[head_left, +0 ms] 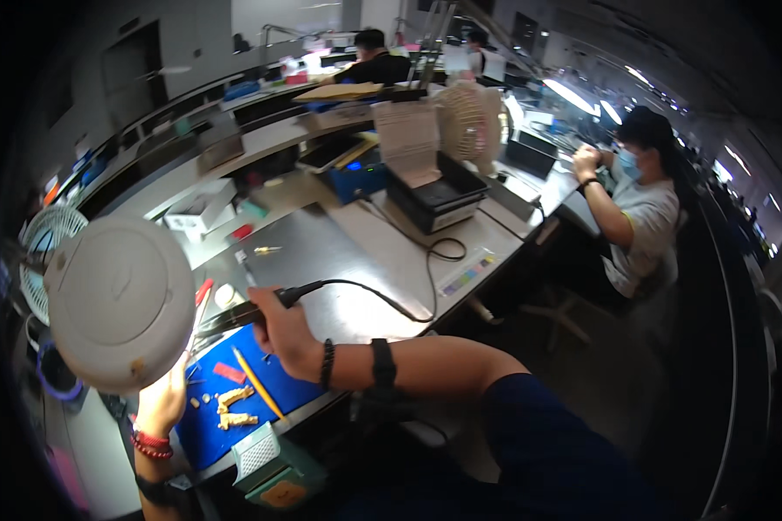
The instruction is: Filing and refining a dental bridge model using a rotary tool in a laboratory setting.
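My right hand (pixel 282 334) is closed round a dark, pen-like corded handpiece (pixel 226 321), whose black cable runs off to the right. The tip end of this handpiece points left, toward the round lamp head. My left hand (pixel 163 404) is raised at the left edge of a blue mat (pixel 300 386), and the pale lamp head (pixel 122 300) covers its fingers, so what they hold is hidden. On the mat lie yellowish jaw-shaped pieces (pixel 235 401), a yellow pencil (pixel 258 382), a flat red piece (pixel 228 373) and several small bits.
A green box with a perforated white top (pixel 259 453) stands at the near bench edge. Farther back are a black open box (pixel 434 195), a blue unit (pixel 354 180) and a beige fan (pixel 467 126). Another fan (pixel 50 247) stands left. A masked co-worker (pixel 639 200) sits at right.
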Action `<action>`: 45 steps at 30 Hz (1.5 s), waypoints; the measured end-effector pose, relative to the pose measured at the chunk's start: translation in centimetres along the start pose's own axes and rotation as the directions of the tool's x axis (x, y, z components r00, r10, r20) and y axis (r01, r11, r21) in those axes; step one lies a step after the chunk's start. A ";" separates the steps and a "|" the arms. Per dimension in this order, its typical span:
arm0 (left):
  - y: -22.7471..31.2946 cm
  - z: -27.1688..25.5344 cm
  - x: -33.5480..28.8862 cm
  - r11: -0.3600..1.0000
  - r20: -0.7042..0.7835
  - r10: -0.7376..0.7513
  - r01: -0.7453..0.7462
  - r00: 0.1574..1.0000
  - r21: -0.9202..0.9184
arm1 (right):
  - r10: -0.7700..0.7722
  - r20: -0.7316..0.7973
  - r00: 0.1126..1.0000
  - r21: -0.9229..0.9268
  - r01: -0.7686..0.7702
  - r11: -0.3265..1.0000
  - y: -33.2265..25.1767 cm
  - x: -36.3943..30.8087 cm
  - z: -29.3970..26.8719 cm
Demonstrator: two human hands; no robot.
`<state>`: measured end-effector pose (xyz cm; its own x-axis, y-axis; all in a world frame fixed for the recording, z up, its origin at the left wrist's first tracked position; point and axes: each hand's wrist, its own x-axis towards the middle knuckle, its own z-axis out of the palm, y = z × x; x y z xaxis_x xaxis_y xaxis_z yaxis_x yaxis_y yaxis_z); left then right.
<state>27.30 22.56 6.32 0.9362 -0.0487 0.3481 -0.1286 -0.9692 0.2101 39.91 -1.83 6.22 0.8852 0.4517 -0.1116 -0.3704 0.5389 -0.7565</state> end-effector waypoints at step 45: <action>4.0 -2.0 0.6 0.997 -0.042 0.012 -0.015 0.999 -0.072 | 0.304 0.203 0.931 -0.036 -0.303 0.952 -0.8 0.4 -1.1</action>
<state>26.68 19.13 9.25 0.9201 -0.0497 0.3886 -0.1655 -0.9484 0.2703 40.87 -2.84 6.06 0.6539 0.7288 -0.2032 -0.6110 0.3503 -0.7099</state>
